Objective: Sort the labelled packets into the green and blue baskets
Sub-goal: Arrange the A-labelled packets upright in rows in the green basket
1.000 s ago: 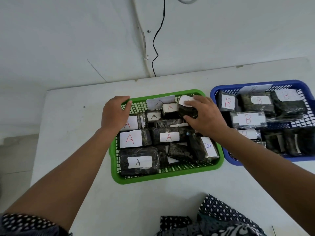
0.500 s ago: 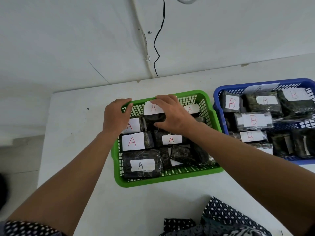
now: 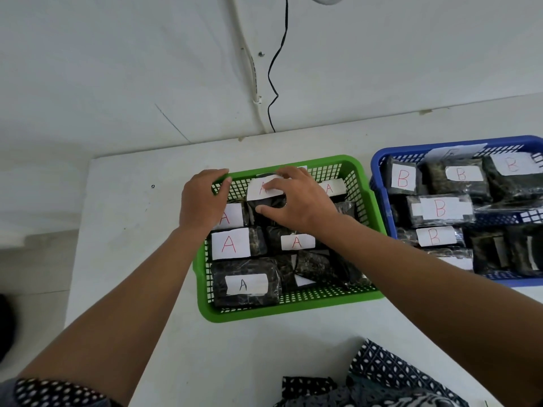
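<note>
Packets with white paper labels fill two plastic baskets on the white bench point(image 3: 141, 289). Green basket point(image 3: 293, 304), centre: dark packets marked "A". Blue basket point(image 3: 379, 160), to its right and just beside it: dark packets marked "B".

Left hand point(image 3: 202, 201): fingers curled over the far left rim of the green basket, gripping that rim.

Right hand point(image 3: 296, 201): inside the green basket near its far wall, fingers above and thumb below one "A" packet point(image 3: 264, 190), pinching it. This packet sits among the other "A" packets in the far row, its label partly covered by the fingers.

Further "A" packets lie in the middle and near rows, the nearest one point(image 3: 245, 284) flat against the near left corner.

Black cable point(image 3: 274, 71) hangs down the white wall behind the bench. Dotted dark fabric point(image 3: 382, 377) shows at the lower edge.
</note>
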{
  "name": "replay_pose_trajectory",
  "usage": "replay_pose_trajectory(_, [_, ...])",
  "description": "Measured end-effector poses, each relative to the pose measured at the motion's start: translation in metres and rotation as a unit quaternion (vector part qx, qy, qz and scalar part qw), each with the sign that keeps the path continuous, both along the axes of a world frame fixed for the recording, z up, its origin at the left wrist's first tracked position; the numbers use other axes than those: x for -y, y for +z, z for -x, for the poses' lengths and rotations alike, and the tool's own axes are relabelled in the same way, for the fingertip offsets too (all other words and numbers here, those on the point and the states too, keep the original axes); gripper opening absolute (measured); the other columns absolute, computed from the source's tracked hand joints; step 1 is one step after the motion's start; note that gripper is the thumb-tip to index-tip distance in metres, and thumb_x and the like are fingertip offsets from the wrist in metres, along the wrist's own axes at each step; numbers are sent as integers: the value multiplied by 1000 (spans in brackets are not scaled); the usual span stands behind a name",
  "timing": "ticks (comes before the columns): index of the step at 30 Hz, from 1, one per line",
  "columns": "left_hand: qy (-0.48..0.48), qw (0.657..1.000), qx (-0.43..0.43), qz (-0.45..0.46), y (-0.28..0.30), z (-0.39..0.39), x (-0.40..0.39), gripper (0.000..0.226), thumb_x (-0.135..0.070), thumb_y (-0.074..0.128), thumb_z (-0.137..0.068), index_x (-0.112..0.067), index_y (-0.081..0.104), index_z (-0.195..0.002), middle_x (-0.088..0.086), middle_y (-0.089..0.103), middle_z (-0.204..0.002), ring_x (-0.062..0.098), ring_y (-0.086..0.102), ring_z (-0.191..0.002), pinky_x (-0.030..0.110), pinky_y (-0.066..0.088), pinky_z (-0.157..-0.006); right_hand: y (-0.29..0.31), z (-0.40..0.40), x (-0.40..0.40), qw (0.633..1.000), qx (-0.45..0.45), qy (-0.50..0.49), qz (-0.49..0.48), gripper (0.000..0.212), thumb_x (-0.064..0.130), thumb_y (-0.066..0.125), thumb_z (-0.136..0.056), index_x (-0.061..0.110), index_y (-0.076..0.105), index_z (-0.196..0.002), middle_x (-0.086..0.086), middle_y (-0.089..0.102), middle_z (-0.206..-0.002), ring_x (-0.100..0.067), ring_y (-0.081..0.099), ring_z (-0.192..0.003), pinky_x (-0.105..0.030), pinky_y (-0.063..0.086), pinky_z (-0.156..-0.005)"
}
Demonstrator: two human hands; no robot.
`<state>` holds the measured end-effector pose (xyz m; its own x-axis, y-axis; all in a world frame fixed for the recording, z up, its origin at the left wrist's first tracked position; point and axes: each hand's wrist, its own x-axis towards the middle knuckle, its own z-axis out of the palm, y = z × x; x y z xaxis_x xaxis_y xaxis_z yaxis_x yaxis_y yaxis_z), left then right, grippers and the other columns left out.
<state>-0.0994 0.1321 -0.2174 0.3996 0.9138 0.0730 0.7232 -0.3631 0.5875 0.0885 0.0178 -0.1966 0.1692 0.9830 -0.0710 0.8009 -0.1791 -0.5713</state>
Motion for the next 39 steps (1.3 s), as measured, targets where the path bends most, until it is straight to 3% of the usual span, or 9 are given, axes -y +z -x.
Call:
replay_pose_trajectory(8, [-5,1000,-3,-3,-3,1,0,29,-26,61,-98,-13,71,-122,3,70,-121,18,63,-113,29,46,-100,-2,-3,5,996,-83,-19,23,55,47,82,-74,31,61,-122,1,47,-137,-19,48,-124,-40,45,-105])
replay_pose_trajectory(14, [-30,999,-17,-30,1,-3,8,35,-26,61,-98,-12,66,-130,6,65,-131,22,55,-127,39,39,-112,-1,-33,27,997,-73,-24,21,90,49,80,-71,24,40,-149,0,41,-137,-12,39,-117,-31,40,-105])
replay_pose_trajectory(17, [-82,995,20,-45,14,-21,29,33,-32,63,-96,-15,70,-123,3,69,-124,17,60,-118,30,43,-106,0,-55,44,997,-35,-75,4,93,52,79,-71,24,39,-149,-1,41,-137,-19,42,-121,-32,40,-102])
replay_pose_trajectory(19, [-156,987,19,-36,22,-35,50,34,-41,64,-94,-18,71,-118,1,71,-119,13,63,-110,33,48,-101,2,-70,58,995,-24,-99,5,95,53,78,-71,22,37,-151,0,39,-138,-20,42,-125,-32,40,-103])
replay_pose_trajectory(24, [-319,942,-98,34,20,-48,94,50,-54,73,-81,-26,70,-123,-6,68,-120,11,60,-109,32,49,-94,13,-85,79,996,58,-45,49,101,58,75,-72,19,31,-153,-4,37,-140,-26,43,-127,-40,45,-102])
replay_pose_trajectory(28, [-296,947,-113,44,17,-47,103,50,-47,79,-78,-25,71,-123,-7,64,-122,12,58,-111,29,46,-94,21,-81,78,991,100,-15,90,98,53,73,-76,17,26,-155,-7,34,-144,-29,48,-124,-42,49,-98])
replay_pose_trajectory(32, [-274,954,-112,50,20,-48,107,45,-44,78,-80,-26,72,-121,-6,65,-121,13,59,-109,33,48,-94,29,-78,82,988,131,-8,81,93,54,73,-79,16,32,-153,-7,33,-153,-30,41,-134,-47,43,-106])
replay_pose_trajectory(36, [-255,960,-111,29,18,-50,117,42,-40,76,-82,-24,72,-121,-5,65,-118,14,58,-110,36,49,-94,34,-71,107,990,127,-38,-41,46,49,72,-83,21,63,-118,0,55,-120,-22,56,-107,-37,49,-82])
replay_pose_trajectory(39, [-245,964,-104,4,17,-49,124,41,-38,76,-83,-21,72,-120,-4,67,-118,16,58,-112,36,49,-95,32,-60,125,990,129,-33,36,37,61,66,-82,30,64,-102,9,62,-100,-18,62,-89,-32,45,-70])
